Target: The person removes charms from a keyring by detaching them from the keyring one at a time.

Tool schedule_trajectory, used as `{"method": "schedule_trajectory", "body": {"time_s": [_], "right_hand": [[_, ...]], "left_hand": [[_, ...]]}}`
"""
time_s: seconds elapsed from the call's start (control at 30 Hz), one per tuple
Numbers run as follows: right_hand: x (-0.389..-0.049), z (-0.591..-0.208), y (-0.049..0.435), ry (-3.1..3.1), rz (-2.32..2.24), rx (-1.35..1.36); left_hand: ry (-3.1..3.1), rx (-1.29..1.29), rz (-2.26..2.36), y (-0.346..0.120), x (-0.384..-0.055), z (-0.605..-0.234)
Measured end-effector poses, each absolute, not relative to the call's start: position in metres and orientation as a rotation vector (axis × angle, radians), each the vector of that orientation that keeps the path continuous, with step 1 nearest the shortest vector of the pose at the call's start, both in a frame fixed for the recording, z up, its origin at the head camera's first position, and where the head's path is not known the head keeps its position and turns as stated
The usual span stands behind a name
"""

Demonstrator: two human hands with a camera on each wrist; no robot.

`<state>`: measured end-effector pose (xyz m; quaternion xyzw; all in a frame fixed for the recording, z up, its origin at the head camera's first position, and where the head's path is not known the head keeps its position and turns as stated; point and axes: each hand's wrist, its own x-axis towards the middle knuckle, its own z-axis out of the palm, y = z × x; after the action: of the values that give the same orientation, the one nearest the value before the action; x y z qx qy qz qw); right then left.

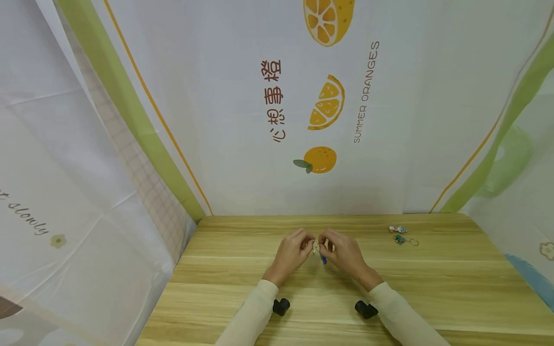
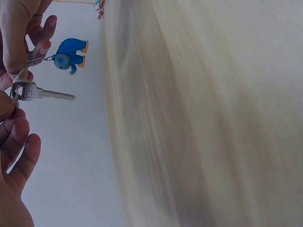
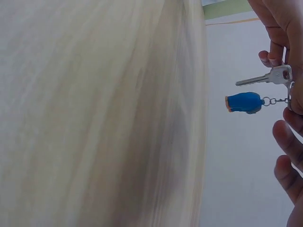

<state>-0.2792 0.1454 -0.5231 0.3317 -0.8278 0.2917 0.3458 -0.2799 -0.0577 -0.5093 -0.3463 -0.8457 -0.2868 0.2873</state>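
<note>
Between both hands, above the table, a metal key ring [image 2: 21,74] is held. My left hand [image 1: 293,253] pinches it on the left, by the head of a silver key [image 2: 49,93] threaded on it. On the other side my right hand [image 1: 345,253] pinches the ring between thumb and finger. A blue elephant charm [image 3: 245,102] with orange feet dangles from the ring by a short chain [image 3: 274,100]. Key and charm hang side by side, apart from the tabletop. Fingers cover part of the ring, so whether it is spread cannot be seen.
On the wooden table [image 1: 242,240], back right, lie a small pink-and-blue figurine [image 1: 398,229] and a green charm [image 1: 399,239] with its own ring [image 1: 414,242]. A printed white cloth [image 1: 233,144] stands behind the table's far edge. Black devices [image 1: 281,306] sit at both wrists.
</note>
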Motion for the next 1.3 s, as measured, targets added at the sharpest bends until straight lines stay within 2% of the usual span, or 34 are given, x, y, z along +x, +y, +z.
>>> {"method": "schedule_trajectory", "body": {"time_s": [0.47, 0.9, 1.3], "right_hand": [[-0.2799, -0.5246, 0.1438, -2.109, 0.752, 0.868], [-0.2814, -0.5249, 0.1433, -2.129, 0.836, 0.995], [-0.2747, -0.5212, 0.1401, -2.260, 0.872, 0.825]], "left_hand": [[-2.305, -0.924, -0.843, -0.0595, -0.2780, -0.5067], [-2.320, -0.929, -0.884, -0.0623, -0.2794, -0.5086], [-2.302, -0.909, -0.937, -0.0615, -0.2803, -0.5113]]}}
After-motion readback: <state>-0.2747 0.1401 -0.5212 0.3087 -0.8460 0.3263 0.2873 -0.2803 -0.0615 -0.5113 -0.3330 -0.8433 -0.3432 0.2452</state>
